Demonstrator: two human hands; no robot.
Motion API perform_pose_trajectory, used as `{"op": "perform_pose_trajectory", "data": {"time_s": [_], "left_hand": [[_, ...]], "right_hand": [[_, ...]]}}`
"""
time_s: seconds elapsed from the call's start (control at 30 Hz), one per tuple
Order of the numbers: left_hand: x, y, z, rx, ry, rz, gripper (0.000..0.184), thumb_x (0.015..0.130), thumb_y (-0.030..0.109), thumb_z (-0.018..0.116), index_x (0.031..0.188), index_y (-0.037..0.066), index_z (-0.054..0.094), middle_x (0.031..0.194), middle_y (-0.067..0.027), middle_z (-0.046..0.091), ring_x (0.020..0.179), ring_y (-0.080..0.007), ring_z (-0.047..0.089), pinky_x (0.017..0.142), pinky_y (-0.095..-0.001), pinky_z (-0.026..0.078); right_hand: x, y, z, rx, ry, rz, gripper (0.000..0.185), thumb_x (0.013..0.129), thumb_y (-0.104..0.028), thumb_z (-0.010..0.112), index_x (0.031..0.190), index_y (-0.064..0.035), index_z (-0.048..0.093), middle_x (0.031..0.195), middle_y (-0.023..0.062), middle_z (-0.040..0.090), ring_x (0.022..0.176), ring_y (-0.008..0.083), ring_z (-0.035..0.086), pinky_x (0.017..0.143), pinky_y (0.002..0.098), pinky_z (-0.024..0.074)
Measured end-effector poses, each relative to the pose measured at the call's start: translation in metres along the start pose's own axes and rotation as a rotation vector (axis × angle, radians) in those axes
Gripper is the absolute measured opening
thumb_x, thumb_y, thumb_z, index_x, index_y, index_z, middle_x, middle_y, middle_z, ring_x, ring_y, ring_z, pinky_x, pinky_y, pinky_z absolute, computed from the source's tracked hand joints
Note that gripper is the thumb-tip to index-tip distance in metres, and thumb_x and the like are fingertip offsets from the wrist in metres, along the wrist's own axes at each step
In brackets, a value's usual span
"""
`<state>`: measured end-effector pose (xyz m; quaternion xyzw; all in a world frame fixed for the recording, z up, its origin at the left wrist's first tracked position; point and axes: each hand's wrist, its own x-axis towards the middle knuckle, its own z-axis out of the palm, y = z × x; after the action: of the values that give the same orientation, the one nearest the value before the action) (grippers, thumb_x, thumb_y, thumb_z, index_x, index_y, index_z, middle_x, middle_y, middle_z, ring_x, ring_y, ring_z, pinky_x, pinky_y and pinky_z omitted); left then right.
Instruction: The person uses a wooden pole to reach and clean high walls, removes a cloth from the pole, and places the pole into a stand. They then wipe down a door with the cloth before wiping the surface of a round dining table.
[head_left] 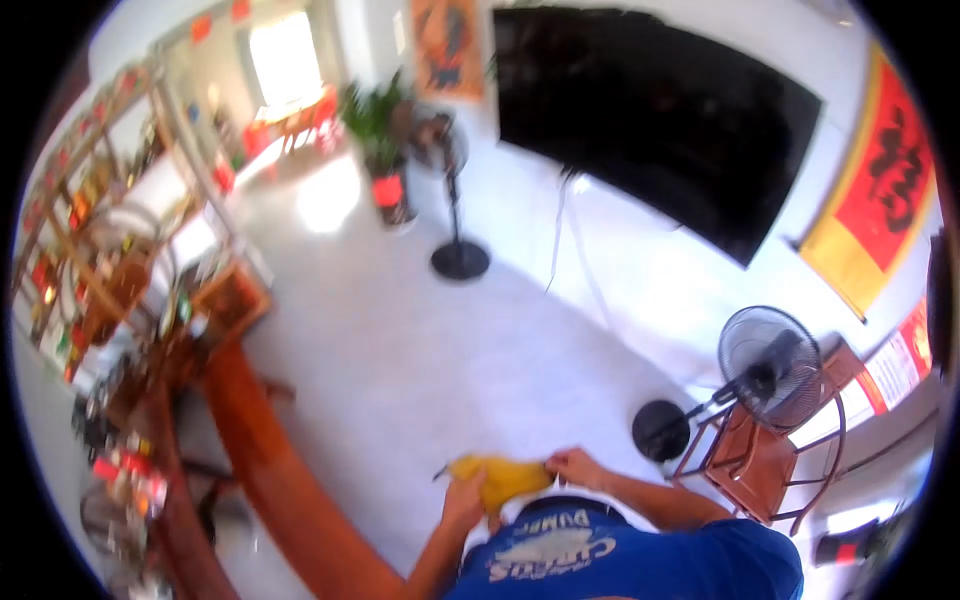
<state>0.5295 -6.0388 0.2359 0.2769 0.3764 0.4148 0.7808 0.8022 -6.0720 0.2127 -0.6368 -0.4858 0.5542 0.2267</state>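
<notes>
In front of the blue T-shirt (600, 555) is a yellow bunch of bananas (515, 482), slightly blurred, with a dark tip at its left end. My left hand (465, 500) is closed around the left part of it. At the other end, my right hand (575, 467) has its fingers pinched together on the dark end of the bananas. Blur hides the exact fingertip contact.
A long wooden bench (290, 490) and a cluttered table (150, 400) lie to the left. On the right, a standing fan (770, 365) is beside a wooden chair (750, 465). Another fan (460, 260) and a potted plant (380, 125) stand ahead, near a wall-mounted television (650, 115).
</notes>
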Motion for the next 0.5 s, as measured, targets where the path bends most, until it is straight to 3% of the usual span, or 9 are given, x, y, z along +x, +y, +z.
{"op": "perform_pose_trajectory", "data": {"time_s": [0.07,0.13,0.23,0.33,0.43,0.5], "left_hand": [[0.001,0.003,-0.004,-0.042,0.050,-0.069,0.030,0.105,0.017,0.047,0.129,0.002,0.055,0.121,-0.0137,0.063,0.112,-0.0274,0.062,0.099,-0.0409,0.050],[0.011,-0.004,-0.005,-0.142,0.049,-0.095,0.032,0.106,0.019,0.043,0.131,0.002,0.054,0.121,-0.0143,0.064,0.110,-0.0292,0.063,0.097,-0.0423,0.051],[0.022,0.008,-0.020,0.831,-0.340,0.253,0.035,0.107,0.019,0.042,0.135,0.000,0.050,0.125,-0.0162,0.062,0.111,-0.0317,0.063,0.097,-0.0450,0.051],[0.038,-0.005,-0.007,-0.022,-0.218,-0.149,0.038,0.107,0.019,0.043,0.137,-0.003,0.047,0.129,-0.0188,0.060,0.114,-0.0343,0.062,0.100,-0.0469,0.049],[0.022,0.041,0.055,-0.086,-0.318,-0.251,0.039,0.107,0.020,0.044,0.135,-0.005,0.048,0.128,-0.0198,0.060,0.116,-0.0341,0.062,0.101,-0.0469,0.049],[0.026,0.052,0.075,-0.124,-0.388,-0.246,0.039,0.106,0.020,0.045,0.136,-0.005,0.048,0.128,-0.0200,0.060,0.116,-0.0346,0.061,0.101,-0.0469,0.049]], "right_hand": [[-0.002,-0.001,-0.004,0.067,0.038,0.045,0.030,0.097,-0.027,0.062,0.104,0.0004,0.072,0.078,0.0098,0.073,0.057,0.0152,0.064,0.056,0.0314,0.0534],[-0.013,-0.004,-0.016,0.047,0.052,0.051,0.036,0.096,-0.032,0.062,0.104,0.0008,0.072,0.077,0.0097,0.073,0.061,0.0155,0.064,0.057,0.0313,0.0532],[-0.021,-0.003,-0.027,-0.009,0.077,0.112,0.041,0.095,-0.038,0.063,0.105,0.0005,0.073,0.076,0.0094,0.072,0.064,0.0166,0.065,0.061,0.0323,0.0538],[-0.023,-0.008,-0.027,0.016,0.128,0.135,0.048,0.095,-0.045,0.063,0.114,-0.0018,0.069,0.089,0.0122,0.073,0.073,0.0174,0.067,0.062,0.0320,0.0542],[-0.022,-0.026,-0.024,0.187,0.152,0.168,0.057,0.097,-0.051,0.060,0.128,-0.0038,0.062,0.105,0.0130,0.071,0.087,0.0190,0.067,0.071,0.0310,0.0548],[-0.019,-0.031,-0.019,0.582,0.023,0.093,0.059,0.098,-0.051,0.058,0.133,-0.0040,0.058,0.111,0.0120,0.069,0.093,0.0188,0.066,0.077,0.0297,0.0537]]}}
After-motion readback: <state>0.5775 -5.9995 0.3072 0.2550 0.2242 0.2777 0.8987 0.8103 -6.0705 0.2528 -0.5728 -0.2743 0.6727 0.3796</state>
